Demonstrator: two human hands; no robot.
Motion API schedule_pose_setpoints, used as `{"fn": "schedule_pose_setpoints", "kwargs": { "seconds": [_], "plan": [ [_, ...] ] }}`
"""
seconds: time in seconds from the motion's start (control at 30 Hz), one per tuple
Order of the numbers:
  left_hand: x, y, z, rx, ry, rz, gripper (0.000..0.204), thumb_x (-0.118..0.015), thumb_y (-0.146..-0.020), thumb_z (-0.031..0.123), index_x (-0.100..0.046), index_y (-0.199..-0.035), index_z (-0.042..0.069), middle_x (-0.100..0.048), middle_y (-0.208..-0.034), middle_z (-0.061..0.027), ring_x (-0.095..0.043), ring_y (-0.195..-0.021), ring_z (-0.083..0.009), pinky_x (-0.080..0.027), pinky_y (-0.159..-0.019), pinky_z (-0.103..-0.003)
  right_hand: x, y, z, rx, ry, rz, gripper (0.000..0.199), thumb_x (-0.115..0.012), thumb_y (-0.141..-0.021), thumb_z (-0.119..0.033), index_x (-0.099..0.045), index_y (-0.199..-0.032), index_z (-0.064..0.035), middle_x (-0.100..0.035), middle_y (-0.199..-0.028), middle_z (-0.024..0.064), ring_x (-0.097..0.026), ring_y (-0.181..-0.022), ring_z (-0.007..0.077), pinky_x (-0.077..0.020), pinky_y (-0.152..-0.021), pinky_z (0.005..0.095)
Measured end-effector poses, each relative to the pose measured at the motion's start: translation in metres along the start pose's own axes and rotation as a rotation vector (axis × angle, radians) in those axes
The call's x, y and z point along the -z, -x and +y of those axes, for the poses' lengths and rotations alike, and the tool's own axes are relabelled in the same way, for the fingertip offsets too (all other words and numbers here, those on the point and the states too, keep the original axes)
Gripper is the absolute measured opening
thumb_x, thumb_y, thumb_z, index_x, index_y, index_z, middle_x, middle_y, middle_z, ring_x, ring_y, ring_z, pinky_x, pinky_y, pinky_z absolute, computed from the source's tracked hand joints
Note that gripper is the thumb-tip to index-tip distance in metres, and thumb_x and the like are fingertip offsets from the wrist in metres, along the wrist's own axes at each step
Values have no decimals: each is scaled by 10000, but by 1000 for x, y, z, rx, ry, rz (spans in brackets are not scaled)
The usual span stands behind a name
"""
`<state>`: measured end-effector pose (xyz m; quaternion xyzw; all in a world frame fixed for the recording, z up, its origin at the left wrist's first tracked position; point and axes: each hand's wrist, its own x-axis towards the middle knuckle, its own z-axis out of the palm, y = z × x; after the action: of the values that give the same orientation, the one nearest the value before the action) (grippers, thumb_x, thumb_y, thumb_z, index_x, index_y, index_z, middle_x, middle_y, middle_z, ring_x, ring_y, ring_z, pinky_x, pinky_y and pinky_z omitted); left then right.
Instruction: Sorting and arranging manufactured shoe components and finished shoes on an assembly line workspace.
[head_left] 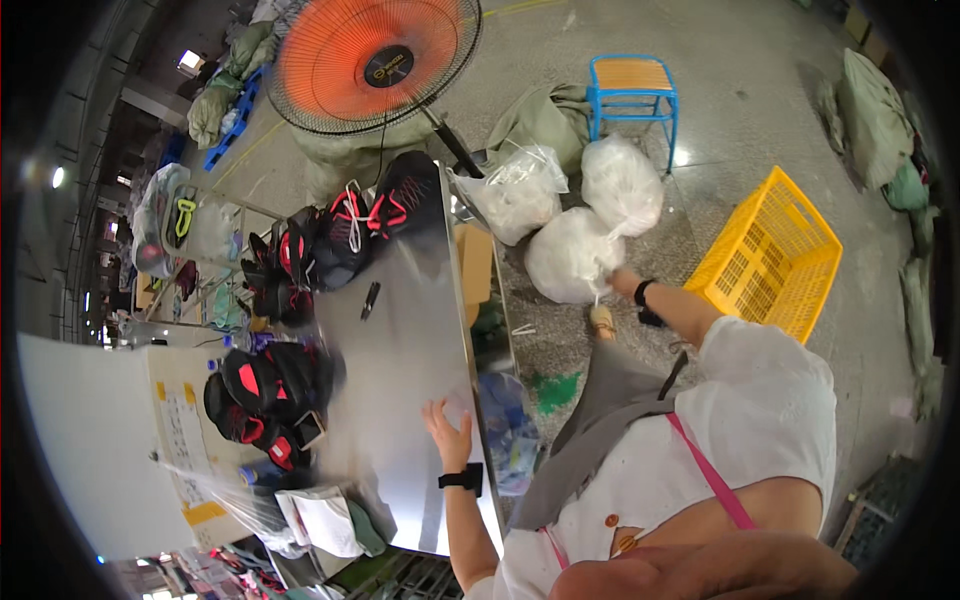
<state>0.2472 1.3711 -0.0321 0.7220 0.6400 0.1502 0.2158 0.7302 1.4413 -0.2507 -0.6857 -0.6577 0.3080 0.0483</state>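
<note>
My left hand [449,434] rests at the edge of the metal-topped table [400,350], its fingers apart and nothing in it. Down by the floor, my right hand [624,283] is closed on the side of a stuffed, whitish plastic bag [568,256]; its fingertips are partly hidden. Touching that bag are a second filled plastic bag [622,186] behind it and a third, looser one [517,196] to its left. Black and red sports shoes [345,235] sit along the table's far side, and more shoes [270,385] lie at its left.
A large orange fan [375,60] stands past the table. A yellow plastic crate [770,260] is right of my right arm, and a blue-framed stool [633,78] stands behind the bags. A small black object [370,300] lies on the table. Sacks [870,120] line the far right.
</note>
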Motion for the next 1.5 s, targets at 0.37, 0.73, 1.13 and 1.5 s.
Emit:
{"fn": "schedule_pose_setpoints", "kwargs": {
  "seconds": [0.37, 0.73, 1.13, 1.5],
  "plan": [
    [-25, -132, 29, 629, -405, -512, 1367, -796, -499, 507, 104, -1311, -124, 193, -1356, -344, 184, -1267, -478, -63, -998, -614, 176, -303, -24, -287, 132, 57, 332, -313, -884, -166, -426, -1123, 34, -603, -964, 223, -590, -888, 370, -464, -746, 456],
    [-24, -119, 20, 643, -388, -603, 1362, -720, -474, 645, 9, -1301, -155, 101, -1330, -413, 143, -1249, -534, -73, -944, -675, 106, -466, -88, 140, 377, -7, 217, -514, -775, -213, -668, -827, -70, -632, -915, 131, -604, -889, 264, -495, -734, 397],
    [-9, -127, 17, 675, -332, -583, 1261, -732, -529, 592, -48, -1334, -97, 86, -1357, -382, 121, -1269, -514, -79, -953, -667, -113, -616, 56, 7, -439, -120, 423, -455, -835, -291, -496, -1196, -73, -489, -1226, 177, -454, -1139, 337, -376, -940, 388],
    [-9, -122, 33, 662, -330, -461, 1240, -749, -525, 548, -47, -1368, -29, 76, -1396, -321, 86, -1291, -485, -111, -971, -646, 18, -519, -31, 245, 172, -51, 351, -423, -772, -77, -581, -1085, -69, -591, -1061, 167, -547, -998, 336, -419, -873, 398]
  ]
}}
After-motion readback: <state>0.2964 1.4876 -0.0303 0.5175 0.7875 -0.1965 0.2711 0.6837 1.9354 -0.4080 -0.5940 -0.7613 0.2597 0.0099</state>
